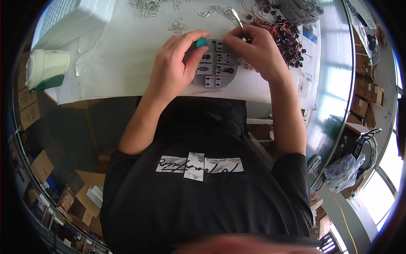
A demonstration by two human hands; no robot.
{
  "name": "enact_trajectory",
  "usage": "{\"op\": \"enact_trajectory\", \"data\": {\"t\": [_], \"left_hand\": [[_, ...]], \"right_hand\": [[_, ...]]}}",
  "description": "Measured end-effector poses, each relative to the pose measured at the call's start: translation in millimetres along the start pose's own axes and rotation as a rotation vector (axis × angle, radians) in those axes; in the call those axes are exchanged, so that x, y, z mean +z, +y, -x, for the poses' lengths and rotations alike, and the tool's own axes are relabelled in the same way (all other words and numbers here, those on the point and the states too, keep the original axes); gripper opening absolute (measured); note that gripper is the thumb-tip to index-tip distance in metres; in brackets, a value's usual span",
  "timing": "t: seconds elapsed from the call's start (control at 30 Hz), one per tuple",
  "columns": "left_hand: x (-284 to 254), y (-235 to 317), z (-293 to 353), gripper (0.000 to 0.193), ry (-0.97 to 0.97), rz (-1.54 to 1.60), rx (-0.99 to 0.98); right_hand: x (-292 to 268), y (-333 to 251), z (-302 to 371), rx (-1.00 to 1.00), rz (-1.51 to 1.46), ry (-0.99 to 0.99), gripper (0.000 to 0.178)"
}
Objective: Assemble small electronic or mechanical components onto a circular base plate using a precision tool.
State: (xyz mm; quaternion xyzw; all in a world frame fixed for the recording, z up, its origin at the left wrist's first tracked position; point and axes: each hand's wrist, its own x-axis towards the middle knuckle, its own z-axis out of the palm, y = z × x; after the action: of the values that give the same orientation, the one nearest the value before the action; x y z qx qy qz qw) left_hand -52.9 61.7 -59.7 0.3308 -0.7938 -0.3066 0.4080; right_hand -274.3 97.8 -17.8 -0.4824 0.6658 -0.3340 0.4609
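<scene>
Left hand (174,63) pinching small teal-green piece (201,42) at upper left of round grey slotted disc (215,70), near front edge of white-covered table (127,63); right hand (259,48) grips slim silver metal tool (237,18). Likely fine handling step at disc; next move calls for steady fingers.

In my right hand (253,48) the tool (237,18) gleams like polished metal. Between that and my left hand (175,61), the disc (227,78) looks matt plastic. Beyond the left lie shiny metal clips (147,7); under both hands spreads smooth paper (122,59). My shirt (203,203) looks dull cloth.
</scene>
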Motion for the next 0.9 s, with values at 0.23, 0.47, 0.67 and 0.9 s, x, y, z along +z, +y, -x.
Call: {"op": "enact_trajectory", "data": {"t": [0.23,0.47,0.67,0.9], "left_hand": [[-14,18,-25,0.027,-0.119,-0.177,0.163],[-10,26,-50,0.026,-0.420,-0.279,0.098],[-18,30,-76,0.036,-0.671,-0.543,0.244],[4,81,-55,0.076,-0.675,-0.854,0.205]], "right_hand": [[-5,18,39,0.047,-0.695,0.031,0.029],[-5,54,41,-0.010,-1.059,0.050,0.033],[-3,58,43,-0.107,-1.100,-0.004,0.043],[5,56,44,-0.268,-1.298,0.058,0.055]]}}
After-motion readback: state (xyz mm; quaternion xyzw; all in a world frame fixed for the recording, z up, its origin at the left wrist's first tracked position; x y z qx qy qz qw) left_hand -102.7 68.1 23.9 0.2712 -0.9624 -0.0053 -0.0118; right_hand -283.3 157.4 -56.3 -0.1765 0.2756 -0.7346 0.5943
